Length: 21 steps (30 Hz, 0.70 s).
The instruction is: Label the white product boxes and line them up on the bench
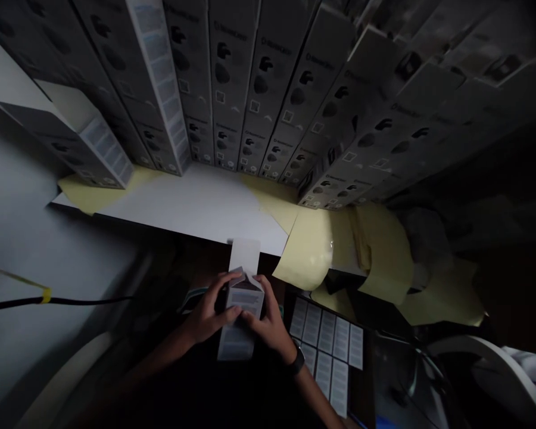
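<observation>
A small carton box (243,301) with its top flaps raised is held between my two hands in front of my body. Its long lid flap (245,255) points away from me, and lines of print cover the near panel. My left hand (214,310) grips the left side, with the thumb on the near panel and the fingers at the upper edge. On the opposite side, my right hand (268,313) grips it in the same way, fingers by the right flap. A dark watch (297,360) is on my right wrist. Whatever lies inside the box is hidden.
Rows of printed boxes (250,89) stand stacked along the back of the white shelf (178,199). An open box (67,137) sits at the left. Yellow paper sheets (306,244) hang over the front edge. Several printed cartons (326,333) lie low right. A black cable (84,302) crosses at left.
</observation>
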{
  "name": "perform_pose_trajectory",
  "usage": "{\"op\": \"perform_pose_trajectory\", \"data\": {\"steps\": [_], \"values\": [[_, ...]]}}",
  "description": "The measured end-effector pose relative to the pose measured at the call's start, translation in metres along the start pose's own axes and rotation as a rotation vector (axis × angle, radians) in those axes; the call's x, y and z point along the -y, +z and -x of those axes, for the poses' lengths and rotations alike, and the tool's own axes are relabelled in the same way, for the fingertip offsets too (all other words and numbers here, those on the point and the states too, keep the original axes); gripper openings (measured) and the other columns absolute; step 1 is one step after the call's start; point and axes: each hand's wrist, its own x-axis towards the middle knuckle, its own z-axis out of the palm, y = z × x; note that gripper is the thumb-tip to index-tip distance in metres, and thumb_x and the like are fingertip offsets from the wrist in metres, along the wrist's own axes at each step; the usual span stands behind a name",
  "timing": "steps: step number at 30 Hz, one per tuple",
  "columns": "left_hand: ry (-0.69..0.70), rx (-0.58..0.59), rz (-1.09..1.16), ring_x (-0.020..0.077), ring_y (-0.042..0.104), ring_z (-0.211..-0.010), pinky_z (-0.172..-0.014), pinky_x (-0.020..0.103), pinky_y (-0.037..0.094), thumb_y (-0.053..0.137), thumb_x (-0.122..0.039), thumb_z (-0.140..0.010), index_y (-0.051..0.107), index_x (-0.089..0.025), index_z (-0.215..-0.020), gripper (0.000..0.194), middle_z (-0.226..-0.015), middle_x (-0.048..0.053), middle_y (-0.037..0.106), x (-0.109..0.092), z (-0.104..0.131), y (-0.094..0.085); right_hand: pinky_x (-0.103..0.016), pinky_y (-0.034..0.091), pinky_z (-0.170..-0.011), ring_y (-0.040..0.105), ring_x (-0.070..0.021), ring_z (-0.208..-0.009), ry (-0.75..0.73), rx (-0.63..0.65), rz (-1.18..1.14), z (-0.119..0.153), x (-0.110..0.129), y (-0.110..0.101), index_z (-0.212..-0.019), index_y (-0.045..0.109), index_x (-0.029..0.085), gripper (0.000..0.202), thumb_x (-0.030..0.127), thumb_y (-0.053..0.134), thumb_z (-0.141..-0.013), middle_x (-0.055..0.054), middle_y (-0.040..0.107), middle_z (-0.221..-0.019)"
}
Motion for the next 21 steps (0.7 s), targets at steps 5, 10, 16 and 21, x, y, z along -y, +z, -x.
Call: {"op": "perform_pose_trajectory", "data": {"steps": [5, 10, 16, 21], "values": [[0.046, -0.028, -0.075, 0.0273, 0.051, -0.129, -0.113, 0.043, 0.044, 0.066, -0.052, -0.082, 0.059, -0.028, -0.123, 0.048, -0.144, 0.007, 0.045, -0.004, -0.005, -0.005, -0.031, 0.05, -0.084, 0.058, -0.0175, -0.093, 0.062, 0.074, 0.054, -0.003, 0.007, -0.007, -0.125, 0.044, 0.023, 0.05, 0.041, 0.069, -0.086, -0.005, 0.059, -0.11], [0.05, 0.005, -0.119, 0.024, 0.059, -0.116, -0.102, 0.034, 0.049, 0.069, -0.053, -0.079, 0.068, -0.023, -0.1, 0.036, -0.13, 0.006, 0.054, -0.014, -0.015, -0.007, -0.041, 0.044, -0.104, 0.056, -0.0236, -0.117, 0.042, 0.106, 0.103, -0.013, 0.014, -0.018, -0.141, 0.038, 0.025, 0.072, 0.041, 0.075, -0.081, -0.009, 0.055, -0.132], [0.047, 0.019, -0.109, 0.0256, 0.058, -0.124, -0.11, 0.035, 0.046, 0.067, -0.053, -0.083, 0.07, -0.022, -0.103, 0.037, -0.137, 0.006, 0.057, -0.022, -0.019, -0.004, -0.044, 0.029, -0.12, 0.038, -0.0251, -0.142, 0.033, -0.007, -0.104, -0.025, 0.02, -0.022, -0.147, 0.042, 0.029, 0.054, 0.049, 0.052, -0.097, -0.006, 0.043, -0.153], [0.083, 0.049, -0.077, 0.0283, 0.05, -0.136, -0.116, 0.04, 0.044, 0.065, -0.052, -0.085, 0.071, -0.025, -0.112, 0.038, -0.152, 0.006, 0.046, -0.019, -0.014, -0.003, -0.041, 0.043, -0.11, 0.055, -0.0217, -0.128, 0.123, -0.06, -0.375, -0.033, 0.022, -0.018, -0.156, 0.016, 0.037, 0.083, 0.034, 0.067, -0.09, -0.006, 0.053, -0.143]]}}
